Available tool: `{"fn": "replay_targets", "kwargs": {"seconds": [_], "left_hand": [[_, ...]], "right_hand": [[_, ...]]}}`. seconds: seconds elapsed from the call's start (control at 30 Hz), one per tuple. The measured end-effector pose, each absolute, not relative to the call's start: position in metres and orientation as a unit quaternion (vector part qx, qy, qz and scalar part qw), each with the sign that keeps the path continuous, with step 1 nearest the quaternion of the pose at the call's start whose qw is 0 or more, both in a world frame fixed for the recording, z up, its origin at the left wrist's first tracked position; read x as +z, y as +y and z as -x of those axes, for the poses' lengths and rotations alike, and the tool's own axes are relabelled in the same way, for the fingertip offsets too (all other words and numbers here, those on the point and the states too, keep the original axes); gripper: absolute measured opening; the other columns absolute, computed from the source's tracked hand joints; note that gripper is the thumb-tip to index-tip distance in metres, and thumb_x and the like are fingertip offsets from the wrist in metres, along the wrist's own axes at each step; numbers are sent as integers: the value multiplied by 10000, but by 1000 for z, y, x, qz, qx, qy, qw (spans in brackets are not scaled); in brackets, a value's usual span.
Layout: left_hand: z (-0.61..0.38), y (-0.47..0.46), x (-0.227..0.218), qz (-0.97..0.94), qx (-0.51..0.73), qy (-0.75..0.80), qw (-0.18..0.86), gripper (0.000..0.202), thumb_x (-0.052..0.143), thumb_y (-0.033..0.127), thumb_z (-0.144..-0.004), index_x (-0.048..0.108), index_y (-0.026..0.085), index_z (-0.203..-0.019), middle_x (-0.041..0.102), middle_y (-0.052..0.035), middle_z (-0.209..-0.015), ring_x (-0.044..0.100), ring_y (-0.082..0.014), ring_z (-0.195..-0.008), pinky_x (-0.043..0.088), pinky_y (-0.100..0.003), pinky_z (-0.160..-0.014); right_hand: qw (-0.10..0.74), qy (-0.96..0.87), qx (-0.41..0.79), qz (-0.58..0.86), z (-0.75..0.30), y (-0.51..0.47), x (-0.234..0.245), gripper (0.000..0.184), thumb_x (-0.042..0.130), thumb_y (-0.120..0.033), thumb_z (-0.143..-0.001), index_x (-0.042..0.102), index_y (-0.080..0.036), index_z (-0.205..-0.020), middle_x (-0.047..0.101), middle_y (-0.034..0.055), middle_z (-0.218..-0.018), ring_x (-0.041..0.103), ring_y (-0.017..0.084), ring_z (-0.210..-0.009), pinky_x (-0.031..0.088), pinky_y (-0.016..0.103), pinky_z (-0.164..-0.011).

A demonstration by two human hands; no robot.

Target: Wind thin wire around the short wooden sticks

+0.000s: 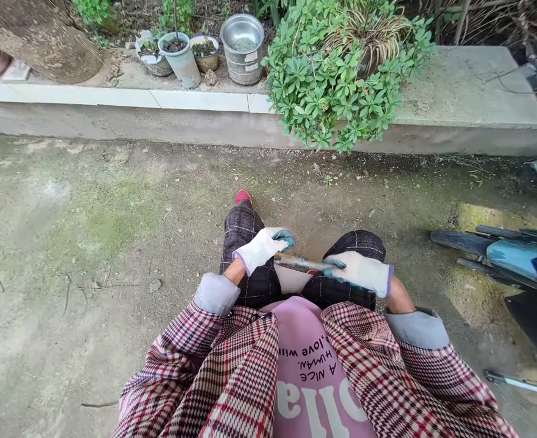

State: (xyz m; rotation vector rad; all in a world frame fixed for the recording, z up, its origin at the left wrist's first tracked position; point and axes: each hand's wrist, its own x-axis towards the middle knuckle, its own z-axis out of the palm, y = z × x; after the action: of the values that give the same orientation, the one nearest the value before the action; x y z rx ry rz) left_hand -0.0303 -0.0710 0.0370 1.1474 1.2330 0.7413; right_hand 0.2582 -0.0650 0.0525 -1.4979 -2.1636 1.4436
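Observation:
Both my hands wear white work gloves with teal fingertips. My left hand [263,246] is closed around one end of a thin, dull metal rod-like tool [301,263] held crosswise over my knees. My right hand [362,272] grips the tool's other end, fingers curled on it. I cannot make out what kind of tool it is. Below the hands are my dark checked trousers [245,243], a red shoe tip [242,196], a plaid jacket and a pink shirt.
Bare, mossy concrete ground [90,225] lies all around. A raised ledge [195,100] at the back carries several plant pots [181,58], a metal pot [243,39] and a leafy green bush [341,79]. A dark blue vehicle part [510,255] is at the right.

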Motion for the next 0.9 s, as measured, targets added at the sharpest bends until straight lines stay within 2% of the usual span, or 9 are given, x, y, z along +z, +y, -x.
{"fn": "replay_targets", "kwargs": {"seconds": [0.1, 0.17, 0.33, 0.5, 0.53, 0.6, 0.7, 0.8, 0.9], "left_hand": [[24, -74, 37, -492, 305, 530, 619, 114, 687, 259, -749, 735, 156, -757, 692, -2, -716, 579, -145, -676, 469, -261, -671], [19, -77, 36, -469, 312, 513, 648, 138, 692, 241, -747, 760, 143, -818, 727, -26, -767, 603, -149, -689, 489, -265, -679], [15, -81, 35, -434, 333, 459, 700, 199, 695, 217, -752, 787, 124, -902, 773, -66, -829, 669, -163, -756, 545, -271, -756], [18, -79, 30, -473, 310, 462, 683, 184, 697, 240, -800, 777, 114, -908, 798, -82, -947, 689, -176, -861, 547, -277, -850], [20, -77, 30, -481, 303, 476, 672, 171, 698, 242, -804, 768, 110, -888, 792, -79, -926, 685, -175, -846, 544, -276, -839], [25, -72, 29, -487, 296, 503, 650, 141, 703, 235, -798, 747, 109, -844, 777, -72, -877, 676, -175, -816, 538, -278, -811], [33, -66, 30, -495, 301, 523, 625, 138, 711, 239, -784, 742, 117, -840, 769, -55, -860, 668, -177, -820, 528, -275, -798], [35, -66, 29, -516, 292, 544, 594, 164, 705, 264, -783, 754, 124, -852, 772, -37, -860, 657, -173, -821, 513, -270, -791], [28, -71, 26, -518, 282, 541, 600, 174, 684, 259, -788, 764, 125, -865, 777, -37, -860, 651, -169, -805, 508, -272, -786]], "right_hand": [[65, -726, 413, 547, -256, -57, 41, 139, 696, -334, -791, 674, -228, -705, 672, 30, -657, 584, 187, -599, 443, 317, -629], [99, -694, 412, 582, -249, -55, 37, 195, 651, -394, -843, 632, -233, -735, 632, 21, -647, 548, 178, -588, 423, 309, -601], [181, -550, 615, 536, -229, -70, 39, 399, 591, -607, -905, 605, -212, -845, 581, -25, -633, 449, 115, -421, 338, 264, -391], [255, -464, 749, 398, -239, -82, 47, 394, 665, -575, -915, 641, -182, -913, 492, -74, -524, 318, 74, -347, 268, 234, -329], [240, -473, 758, 379, -243, -82, 49, 397, 662, -574, -919, 647, -177, -912, 487, -73, -514, 323, 74, -346, 259, 231, -329], [143, -520, 768, 347, -251, -78, 54, 420, 658, -584, -918, 660, -165, -912, 552, -42, -551, 393, 82, -361, 277, 230, -340], [-32, -640, 690, 336, -255, -70, 54, 384, 686, -546, -887, 699, -163, -910, 691, 27, -712, 579, 129, -521, 448, 248, -478], [-49, -726, 534, 431, -251, -64, 42, 253, 681, -440, -870, 697, -193, -818, 719, 52, -779, 639, 176, -717, 505, 275, -670], [-2, -717, 442, 538, -246, -60, 26, 204, 617, -386, -891, 668, -206, -811, 676, 54, -741, 599, 181, -699, 472, 287, -656]]}}
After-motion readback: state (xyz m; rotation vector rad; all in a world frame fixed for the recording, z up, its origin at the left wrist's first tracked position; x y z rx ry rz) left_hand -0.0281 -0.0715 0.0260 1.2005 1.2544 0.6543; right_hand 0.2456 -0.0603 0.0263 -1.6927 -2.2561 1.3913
